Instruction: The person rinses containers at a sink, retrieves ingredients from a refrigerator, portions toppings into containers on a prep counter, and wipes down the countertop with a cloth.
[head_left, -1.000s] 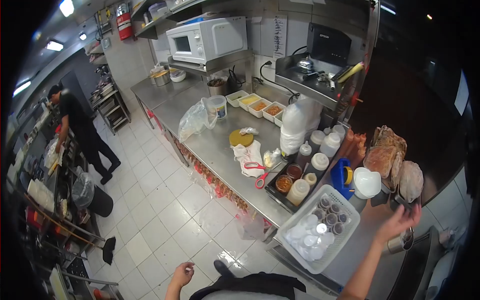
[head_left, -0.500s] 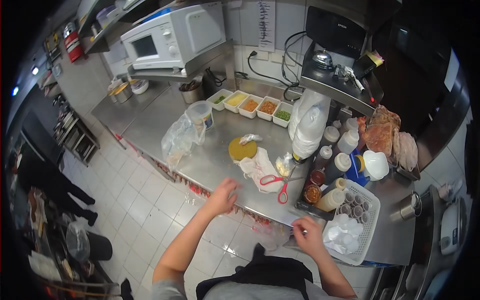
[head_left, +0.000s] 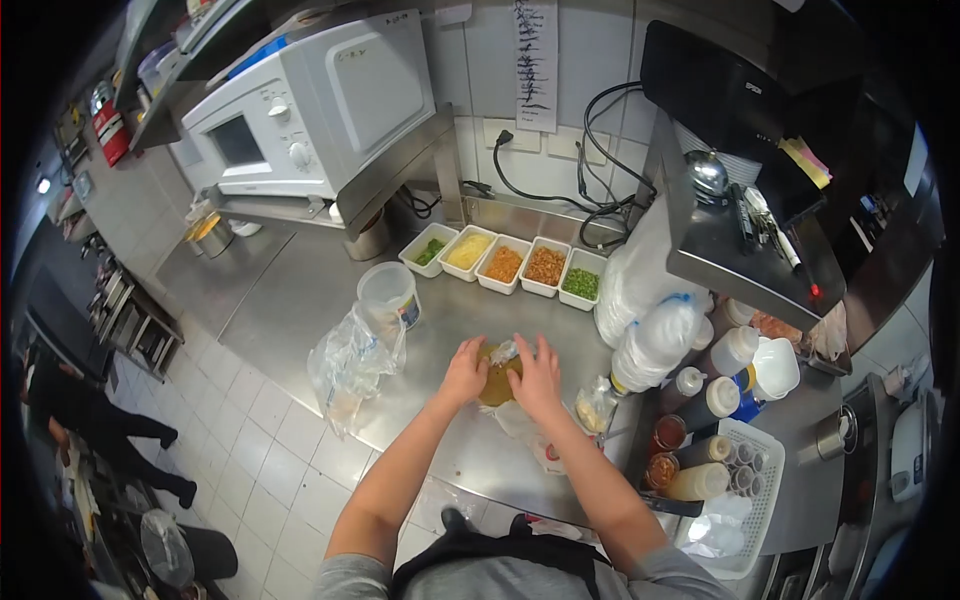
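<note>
A round, flattish plastic bag of yellow-brown food (head_left: pixel 494 388), with a knotted clear top, lies on the steel counter. My left hand (head_left: pixel 466 373) cups its left side, and my right hand (head_left: pixel 536 380) takes the right side with the thumb over the bag. What is inside I cannot make out. A crumpled white cloth (head_left: pixel 515 424) extends from under the bag toward me, partly behind my right forearm. Beside that arm shows part of the scissors' red handle (head_left: pixel 552 453); the rest is hidden. A small clear bag with pale pieces (head_left: pixel 594 409) sits to the right.
Several white tubs of chopped food (head_left: pixel 502 270) line the back. At left stand a clear plastic bucket (head_left: pixel 388 292) and a crumpled plastic bag (head_left: pixel 352 365). Squeeze bottles (head_left: pixel 712 402) and a white basket (head_left: pixel 742 548) are at right, below an overhanging shelf (head_left: pixel 735 265). Another person (head_left: pixel 100 415) stands far left.
Both hands have moved forward from the counter's front edge onto the yellow-brown bag. The view has shifted closer to the counter, and my right arm now covers most of the scissors.
</note>
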